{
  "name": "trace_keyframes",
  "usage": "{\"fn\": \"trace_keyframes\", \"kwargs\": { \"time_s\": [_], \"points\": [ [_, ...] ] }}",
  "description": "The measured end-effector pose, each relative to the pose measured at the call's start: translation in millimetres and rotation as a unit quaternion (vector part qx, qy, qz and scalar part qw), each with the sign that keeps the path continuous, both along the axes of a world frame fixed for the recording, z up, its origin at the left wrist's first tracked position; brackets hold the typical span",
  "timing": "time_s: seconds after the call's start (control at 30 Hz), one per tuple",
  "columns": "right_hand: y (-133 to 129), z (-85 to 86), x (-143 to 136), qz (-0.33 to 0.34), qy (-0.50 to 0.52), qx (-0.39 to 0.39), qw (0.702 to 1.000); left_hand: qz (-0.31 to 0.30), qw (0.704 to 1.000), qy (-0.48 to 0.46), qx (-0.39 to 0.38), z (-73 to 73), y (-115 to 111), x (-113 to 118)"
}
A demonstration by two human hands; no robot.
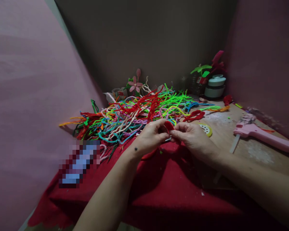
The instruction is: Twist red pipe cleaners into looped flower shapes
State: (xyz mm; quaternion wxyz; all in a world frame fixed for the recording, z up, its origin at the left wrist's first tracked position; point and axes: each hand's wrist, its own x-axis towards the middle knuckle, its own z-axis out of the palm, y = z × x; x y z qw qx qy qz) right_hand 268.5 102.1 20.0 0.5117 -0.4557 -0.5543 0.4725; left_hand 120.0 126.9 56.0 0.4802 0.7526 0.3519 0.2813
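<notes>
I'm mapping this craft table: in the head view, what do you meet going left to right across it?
Pile of pipe cleaners → left hand → red piece pinched by both hands → right hand → tape roll → pink glue gun.

Hands hide most of red piece; pixelated obj unreadable.

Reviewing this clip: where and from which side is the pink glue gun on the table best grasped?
By the long handle of the pink glue gun, from above on the right: it lies flat on the table, nozzle end pointing left toward the right hand, handle unobstructed.
</notes>
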Motion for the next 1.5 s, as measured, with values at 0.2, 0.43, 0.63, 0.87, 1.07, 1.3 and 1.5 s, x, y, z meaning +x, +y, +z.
{"fn": "trace_keyframes", "kwargs": {
  "time_s": [0.2, 0.43, 0.63, 0.87, 1.07, 1.3, 1.5],
  "points": [
    [2, -0.8, 4, 0.020, 0.035, -0.033, 0.999, 0.035, 0.994, -0.051, -0.088, 0.4, 0, 3],
    [3, -3.2, 3, 0.098, 0.105, -0.082, 0.986, 0.108, 0.985, -0.094, -0.097, -2.9, 2, 3],
    [-3, 1.1, 1, 0.052, 0.047, -0.038, 0.997, 0.105, 0.991, -0.040, -0.066, -0.4, 1, 4],
    [-4, 0.2, 1, 0.047, 0.002, -0.042, 0.998, 0.102, 0.995, -0.015, 0.010, -0.3, -3, 7],
    [-1, -1.4, 4, 0.087, 0.027, -0.043, 0.995, 0.070, 0.996, 0.007, -0.050, 4.8, 3, -2],
    [4, -1.1, 5, 0.028, 0.058, -0.020, 0.998, 0.102, 0.979, 0.118, 0.131, 3.0, 0, -1],
    [4, -0.8, 3, -0.027, 0.055, -0.003, 0.998, 0.189, 0.880, 0.174, 0.401, -15.2, -7, 9]
  ]
}}
